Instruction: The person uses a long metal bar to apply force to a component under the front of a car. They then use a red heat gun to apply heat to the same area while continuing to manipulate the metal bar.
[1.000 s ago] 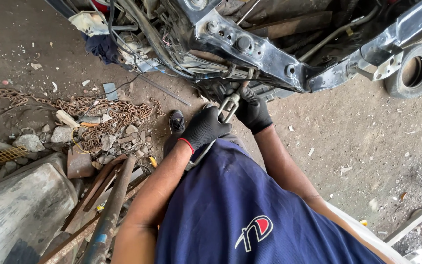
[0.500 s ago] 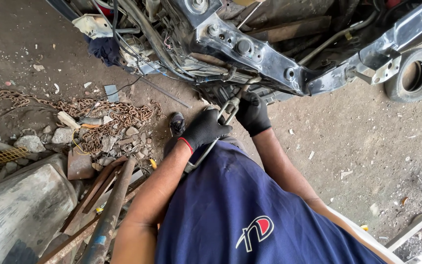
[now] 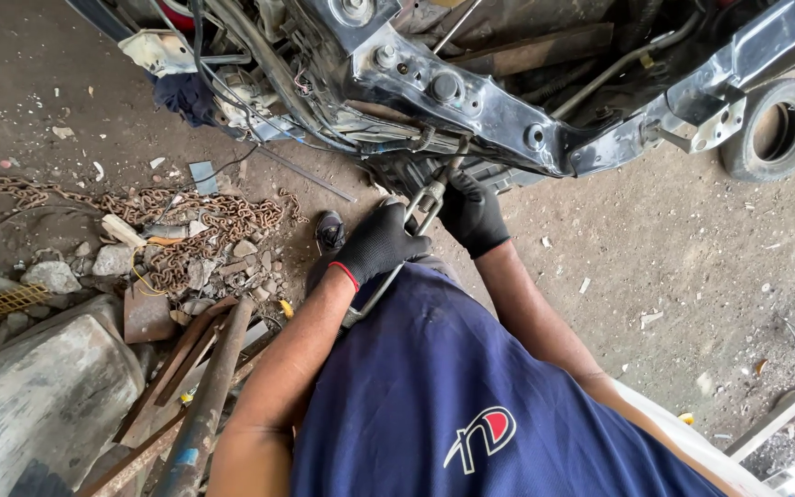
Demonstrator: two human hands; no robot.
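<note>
Far left: concrete block (image 3: 43, 391), rubble, and a rusty chain (image 3: 167, 216) heaped on the dirt floor, with rusty pipes (image 3: 204, 387) lying just beside the person's left arm. Centre: left hand (image 3: 379, 244), black glove, fingers clenched round the shaft of a long metal tool (image 3: 396, 250); the handle end runs back down toward the blue shirt, the forked head points up at the underside of the car frame (image 3: 508, 110). Right hand (image 3: 474, 213), also gloved, is wrapped round the tool's upper end right where it meets the frame; can't tell exactly what the head is seated on, it's in shadow. Shoe (image 3: 328, 230) planted just left of the tool. Far right: loose tyre (image 3: 773, 129), well apart. Risks as I see them: tool head slips off under load, knuckles go into the frame edge. Dangling wires near the head could snag. Pipes and rubble underfoot make bad footing if the person lurches.
</note>
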